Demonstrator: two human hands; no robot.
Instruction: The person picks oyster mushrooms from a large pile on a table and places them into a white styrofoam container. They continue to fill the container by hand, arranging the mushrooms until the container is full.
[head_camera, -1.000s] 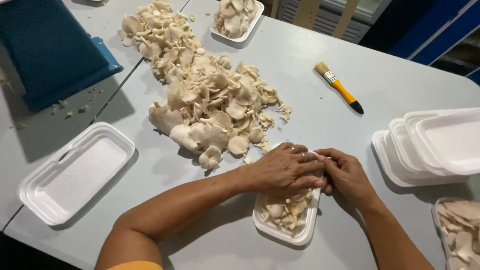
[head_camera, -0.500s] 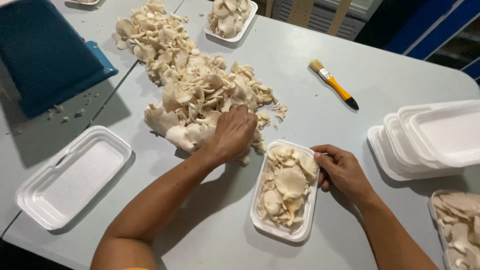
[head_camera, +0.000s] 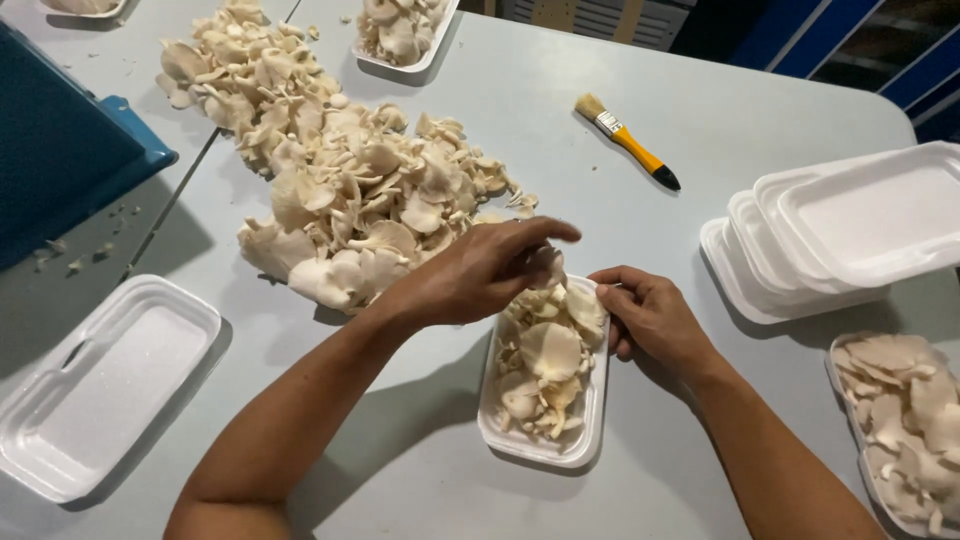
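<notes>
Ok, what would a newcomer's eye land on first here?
Probably the big mushroom pile sprawled across the table's upper left. Next, the two hands over the filled tray at centre: the left hand pinches a mushroom above it, the right hand grips its rim. A yellow-handled brush lies beyond, and empty trays are stacked at right.

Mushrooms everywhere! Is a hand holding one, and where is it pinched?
The left hand pinches a small oyster mushroom in its fingertips above the foam tray; which part cannot be told. The right hand grips the tray's rim.
</notes>
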